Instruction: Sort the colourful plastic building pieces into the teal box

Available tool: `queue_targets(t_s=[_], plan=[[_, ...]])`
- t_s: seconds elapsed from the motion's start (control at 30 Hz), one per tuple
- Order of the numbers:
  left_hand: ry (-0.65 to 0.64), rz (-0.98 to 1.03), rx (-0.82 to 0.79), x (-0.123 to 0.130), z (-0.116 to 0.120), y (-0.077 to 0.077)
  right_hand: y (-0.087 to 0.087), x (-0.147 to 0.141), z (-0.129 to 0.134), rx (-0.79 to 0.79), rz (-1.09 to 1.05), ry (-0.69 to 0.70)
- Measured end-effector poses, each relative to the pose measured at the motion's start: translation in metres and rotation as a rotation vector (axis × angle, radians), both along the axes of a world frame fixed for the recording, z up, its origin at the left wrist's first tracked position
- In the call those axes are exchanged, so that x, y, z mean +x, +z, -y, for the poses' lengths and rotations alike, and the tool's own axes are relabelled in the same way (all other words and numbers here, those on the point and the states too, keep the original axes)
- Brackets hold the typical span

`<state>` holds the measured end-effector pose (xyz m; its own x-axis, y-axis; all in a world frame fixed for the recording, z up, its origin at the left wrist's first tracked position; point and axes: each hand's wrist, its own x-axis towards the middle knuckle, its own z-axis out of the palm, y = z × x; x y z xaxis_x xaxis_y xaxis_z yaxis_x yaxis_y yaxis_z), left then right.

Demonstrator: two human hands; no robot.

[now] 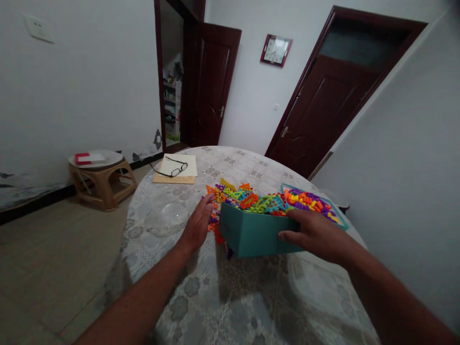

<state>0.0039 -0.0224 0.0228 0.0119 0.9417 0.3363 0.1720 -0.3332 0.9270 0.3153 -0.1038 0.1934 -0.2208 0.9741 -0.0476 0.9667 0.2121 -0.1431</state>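
Observation:
A teal box [266, 235] full of colourful plastic pieces is held tilted over the table. My right hand [314, 232] grips its near wall on the right, thumb outside and fingers over the rim. To the left of the box, my left hand [199, 221] has its fingers extended beside a pile of loose pieces [225, 188] in orange, purple, yellow and blue. That pile lies on the tablecloth, partly hidden behind the box. Behind my right hand, a teal-edged tray [343, 221] holds orange, purple and yellow pieces.
Black-framed glasses [176, 171] rest on papers [190, 165] at the back left of the round table [187, 299]. A stool [104, 184] with a red and white item stands left of the table. Two dark red doors and a wall clock [276, 50] are beyond.

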Motion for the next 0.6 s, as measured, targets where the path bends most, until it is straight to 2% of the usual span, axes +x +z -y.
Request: queue_targets(t_s=[0.2,0.3,0.43,0.6], plan=[[-0.068,0.110,-0.088,0.002,-0.001,-0.020,0.017,-0.026,-0.035,-0.233,-0.069,0.004],[-0.125,0.134,-0.096,0.007,0.004,-0.020,0.024,-0.034,-0.060,-0.329,-0.086,0.002],[-0.192,0.065,-0.056,0.009,0.009,-0.017,0.028,-0.044,-0.097,-0.438,-0.123,0.001],[-0.149,0.042,-0.041,0.006,0.004,-0.027,0.027,-0.049,-0.140,-0.503,-0.166,-0.009]])
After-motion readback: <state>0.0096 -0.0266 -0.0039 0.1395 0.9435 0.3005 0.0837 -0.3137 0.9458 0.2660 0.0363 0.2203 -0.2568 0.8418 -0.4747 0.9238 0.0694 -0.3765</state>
